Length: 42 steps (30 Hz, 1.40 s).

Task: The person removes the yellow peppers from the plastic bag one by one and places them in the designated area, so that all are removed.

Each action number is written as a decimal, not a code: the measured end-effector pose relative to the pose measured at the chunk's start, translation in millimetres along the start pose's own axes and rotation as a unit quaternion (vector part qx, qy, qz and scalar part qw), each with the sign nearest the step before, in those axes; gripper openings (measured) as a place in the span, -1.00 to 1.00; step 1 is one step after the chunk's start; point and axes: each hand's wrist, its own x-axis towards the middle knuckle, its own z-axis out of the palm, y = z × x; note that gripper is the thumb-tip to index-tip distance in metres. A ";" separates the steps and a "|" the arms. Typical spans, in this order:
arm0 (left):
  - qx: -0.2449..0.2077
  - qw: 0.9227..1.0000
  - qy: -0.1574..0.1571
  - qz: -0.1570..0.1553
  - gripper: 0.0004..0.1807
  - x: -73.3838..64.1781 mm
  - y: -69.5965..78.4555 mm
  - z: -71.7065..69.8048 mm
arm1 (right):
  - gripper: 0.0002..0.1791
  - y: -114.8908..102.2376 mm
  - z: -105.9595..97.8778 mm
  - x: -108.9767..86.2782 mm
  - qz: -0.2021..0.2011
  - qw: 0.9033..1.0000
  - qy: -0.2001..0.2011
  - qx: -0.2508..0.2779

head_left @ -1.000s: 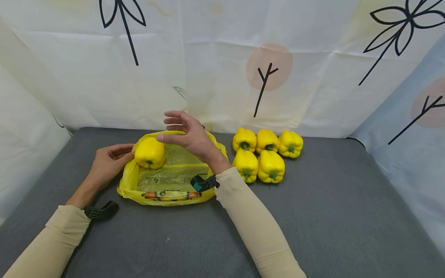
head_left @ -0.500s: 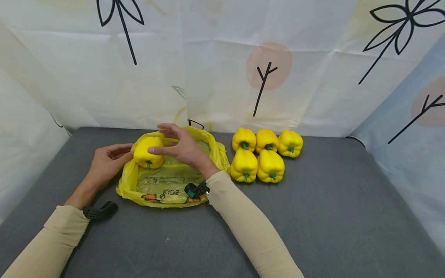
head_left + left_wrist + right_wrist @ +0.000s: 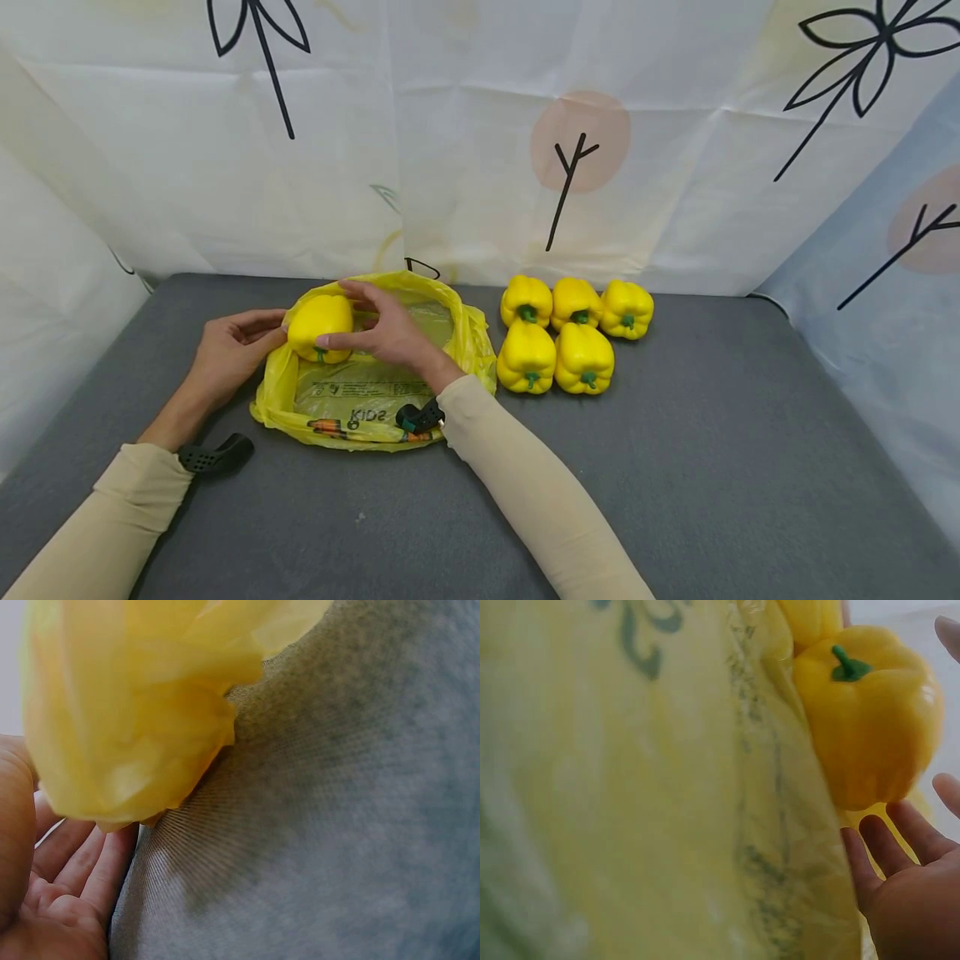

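Observation:
A yellow bell pepper [image 3: 321, 323] sits at the left inside of an opened yellow plastic bag [image 3: 360, 400] on the table. My left hand [image 3: 228, 354] pinches the bag's left rim beside this pepper. In the left wrist view, folds of the bag [image 3: 135, 735] hide where the fingertips meet. My right hand [image 3: 393, 333] reaches over the bag, thumb in front of the pepper and fingers behind it. From the right wrist, extended fingers [image 3: 907, 832] lie at the edge of a pepper [image 3: 874, 720]; part of another yellow pepper [image 3: 810, 619] shows past it.
Several yellow peppers [image 3: 585, 358] stand close together in two rows, right of the bag. A grey cloth [image 3: 712, 467] covers the table. White patterned sheets [image 3: 465, 167] hang behind and at the sides. Each wrist wears a dark strap [image 3: 217, 457].
My right hand has come down and left to the pepper in the bag, its fingers drawing in around it. The bag's far rim has spread slightly. My left hand stays at the rim.

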 end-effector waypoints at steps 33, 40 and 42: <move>-0.008 1.000 0.002 0.006 -0.47 0.7 -0.2 1.0 | 0.01 11.6 5.5 1.7 0.022 0.995 -0.035 -0.091; -0.004 1.000 0.003 0.001 -0.47 0.8 0.1 1.1 | -0.03 12.7 7.0 1.1 0.021 0.996 -0.028 -0.083; -0.002 1.000 0.004 -0.001 -0.46 0.6 0.4 0.9 | -0.03 12.9 7.2 0.8 0.024 0.996 -0.025 -0.080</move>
